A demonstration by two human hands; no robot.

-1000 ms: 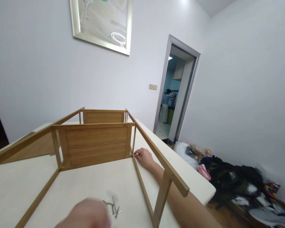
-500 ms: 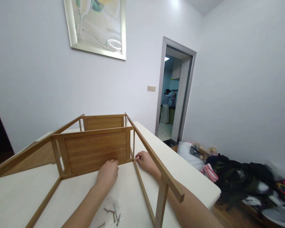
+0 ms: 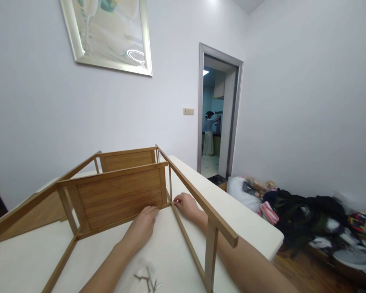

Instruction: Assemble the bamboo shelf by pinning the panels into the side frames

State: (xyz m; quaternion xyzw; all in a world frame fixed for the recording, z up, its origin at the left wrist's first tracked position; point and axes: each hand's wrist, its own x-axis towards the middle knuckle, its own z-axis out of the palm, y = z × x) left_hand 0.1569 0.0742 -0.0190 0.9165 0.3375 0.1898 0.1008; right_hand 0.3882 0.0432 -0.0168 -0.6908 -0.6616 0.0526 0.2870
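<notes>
Left hand (image 3: 143, 226): fingers bent and close together, palm down, laid against the lower edge of the upright middle panel (image 3: 118, 197); fingertips partly hidden, so a firm grip cannot be told. Right hand (image 3: 186, 204): loosely curled, thumb and forefinger nearly meeting, at the outer side of the joint where panel and lower right rail (image 3: 186, 238) join; whether anything small is pinched there cannot be told. Both belong to a wooden frame (image 3: 116, 173) resting on a pale table (image 3: 250, 232), a second panel (image 3: 129, 159) at its far end. Loose screws (image 3: 149, 280) lie nearer the wearer, between the forearms. Beyond: a person (image 3: 209, 132) standing through a doorway (image 3: 201, 101); heaped belongings (image 3: 308, 217) on the right.
</notes>
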